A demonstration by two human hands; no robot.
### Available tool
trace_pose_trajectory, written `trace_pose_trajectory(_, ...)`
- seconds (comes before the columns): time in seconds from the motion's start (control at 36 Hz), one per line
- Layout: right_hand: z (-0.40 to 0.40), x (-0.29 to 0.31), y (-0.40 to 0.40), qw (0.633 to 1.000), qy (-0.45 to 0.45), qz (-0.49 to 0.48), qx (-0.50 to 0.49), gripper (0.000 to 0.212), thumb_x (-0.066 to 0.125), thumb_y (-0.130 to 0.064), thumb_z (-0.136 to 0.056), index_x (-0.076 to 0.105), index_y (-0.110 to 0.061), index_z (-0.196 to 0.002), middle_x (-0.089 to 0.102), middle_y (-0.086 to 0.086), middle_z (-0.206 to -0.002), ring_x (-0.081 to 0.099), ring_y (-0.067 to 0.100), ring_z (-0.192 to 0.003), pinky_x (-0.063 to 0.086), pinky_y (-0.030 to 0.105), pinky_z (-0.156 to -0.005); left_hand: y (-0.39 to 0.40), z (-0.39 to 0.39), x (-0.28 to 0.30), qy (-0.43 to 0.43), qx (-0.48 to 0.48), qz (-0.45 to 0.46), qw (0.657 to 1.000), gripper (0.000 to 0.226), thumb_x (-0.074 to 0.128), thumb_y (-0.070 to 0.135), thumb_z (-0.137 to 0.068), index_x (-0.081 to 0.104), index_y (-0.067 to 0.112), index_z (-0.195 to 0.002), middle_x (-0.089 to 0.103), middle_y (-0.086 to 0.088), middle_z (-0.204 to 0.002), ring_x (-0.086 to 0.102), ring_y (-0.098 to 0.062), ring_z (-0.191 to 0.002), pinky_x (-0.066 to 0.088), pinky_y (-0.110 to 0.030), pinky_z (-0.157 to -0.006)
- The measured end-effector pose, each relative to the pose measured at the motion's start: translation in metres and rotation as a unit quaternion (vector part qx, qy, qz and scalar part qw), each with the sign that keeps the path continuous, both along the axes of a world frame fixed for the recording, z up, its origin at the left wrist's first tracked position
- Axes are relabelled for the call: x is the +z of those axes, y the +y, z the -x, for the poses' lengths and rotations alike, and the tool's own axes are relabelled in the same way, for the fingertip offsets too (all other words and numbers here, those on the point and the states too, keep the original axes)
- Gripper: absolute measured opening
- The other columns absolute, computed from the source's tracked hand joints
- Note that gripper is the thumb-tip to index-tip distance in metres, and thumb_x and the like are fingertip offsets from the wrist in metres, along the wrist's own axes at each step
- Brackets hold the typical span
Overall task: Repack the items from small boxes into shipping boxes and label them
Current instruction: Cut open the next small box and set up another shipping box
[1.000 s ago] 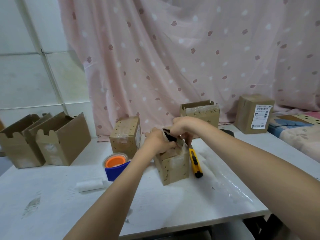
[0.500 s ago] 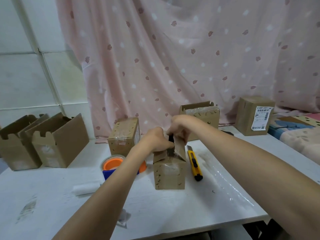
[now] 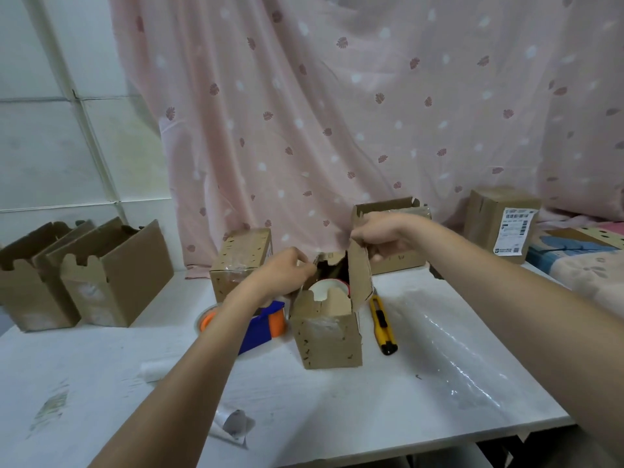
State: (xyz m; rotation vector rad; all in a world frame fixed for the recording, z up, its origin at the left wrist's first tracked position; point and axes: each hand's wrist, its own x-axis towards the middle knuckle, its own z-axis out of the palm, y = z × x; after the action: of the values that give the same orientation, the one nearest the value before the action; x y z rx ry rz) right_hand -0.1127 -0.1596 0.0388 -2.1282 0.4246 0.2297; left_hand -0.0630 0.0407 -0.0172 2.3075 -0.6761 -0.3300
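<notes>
A pink curtain [image 3: 354, 123] with a leaf and dot print hangs across the back, beside a white tiled wall [image 3: 50, 146] on the left. The white surface [image 3: 337, 410] shows a worn patch near its left front. A crumpled scrap of paper [image 3: 233, 427] lies near the front edge, and a sheet of clear plastic film [image 3: 452, 359] spreads over the right part. At the far right lies a patterned blanket [image 3: 584, 258] in pink, blue and beige.
</notes>
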Motion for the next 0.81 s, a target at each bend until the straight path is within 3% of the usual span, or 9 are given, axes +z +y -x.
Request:
trace_pose_trajectory(0.11,0.001,-0.012,-0.001,1.0,0.002,0.03,-0.008,0.018,0.042,-0.002,-0.102,0.056,0.004,-0.111,0.06,0.013,-0.075,0.065,0.016,-0.047,0.054,0.026,-0.047,-0.007,0.003,0.004,-0.04,-0.019,-0.027,0.999,0.046,0.047,0.033,-0.104,0.045,0.012,-0.145,0.064,-0.008,-0.119,0.062,-0.02,-0.102,0.051,-0.033,-0.086)
trace_pose_trajectory(0.28,0.014,-0.027,-0.006,0.998,0.027,-0.035,-0.041,0.02,0.048,-0.002,-0.102,0.059,0.013,-0.109,0.075,0.021,-0.082,0.076,0.031,-0.076,0.063,0.036,-0.064,-0.005,-0.002,0.008,-0.018,-0.061,-0.027,0.998,0.032,0.052,0.025,-0.101,0.058,0.021,-0.133,0.067,-0.003,-0.117,0.066,-0.02,-0.103,0.053,-0.035,-0.095)
trace_pose_trajectory(0.39,0.013,-0.028,-0.01,0.996,0.032,0.069,-0.045,0.031,0.058,-0.013,-0.1,0.058,0.007,-0.124,0.066,0.022,-0.116,0.074,0.036,-0.087,0.062,0.047,-0.081,-0.004,-0.002,0.009,-0.031,-0.098,-0.083,0.991,0.037,0.06,0.025,-0.096,0.057,0.03,-0.133,0.057,0.0,-0.137,0.057,-0.018,-0.123,0.047,-0.038,-0.105)
trace_pose_trajectory(0.5,0.011,-0.022,-0.008,0.964,-0.011,0.264,0.032,0.05,0.068,-0.021,-0.093,0.054,-0.009,-0.14,0.056,0.009,-0.139,0.06,0.029,-0.118,0.053,0.037,-0.096,-0.006,0.004,0.013,-0.063,-0.109,-0.167,0.978,0.062,0.07,0.03,-0.091,0.042,0.034,-0.147,0.051,-0.001,-0.139,0.057,-0.027,-0.123,0.048,-0.038,-0.1)
trace_pose_trajectory(0.58,0.007,-0.016,-0.003,0.959,-0.064,0.264,0.077,0.058,0.072,-0.019,-0.09,0.05,-0.016,-0.144,0.054,0.006,-0.141,0.054,0.025,-0.126,0.045,0.033,-0.102,-0.005,0.004,0.014,-0.059,-0.103,-0.146,0.982,0.063,0.072,0.017,-0.089,0.046,0.035,-0.144,0.059,-0.006,-0.128,0.066,-0.032,-0.109,0.057,-0.044,-0.091)
trace_pose_trajectory(0.72,0.004,-0.007,0.004,0.935,-0.016,0.316,0.158,0.06,0.071,-0.019,-0.091,0.049,-0.03,-0.145,0.05,0.002,-0.146,0.051,0.024,-0.131,0.043,0.041,-0.11,-0.002,-0.001,0.015,-0.073,-0.162,-0.095,0.98,0.053,0.068,0.004,-0.088,0.061,0.037,-0.13,0.06,0.002,-0.133,0.063,-0.015,-0.109,0.054,-0.035,-0.096)
trace_pose_trajectory(0.81,0.003,-0.005,0.002,0.915,0.056,0.353,0.19,0.06,0.069,-0.019,-0.093,0.047,-0.034,-0.146,0.053,0.002,-0.144,0.055,0.024,-0.126,0.048,0.041,-0.106,-0.002,-0.003,0.013,-0.075,-0.202,-0.059,0.975,0.048,0.066,0.0,-0.089,0.071,0.038,-0.118,0.07,0.01,-0.12,0.065,-0.006,-0.109,0.055,-0.036,-0.097)
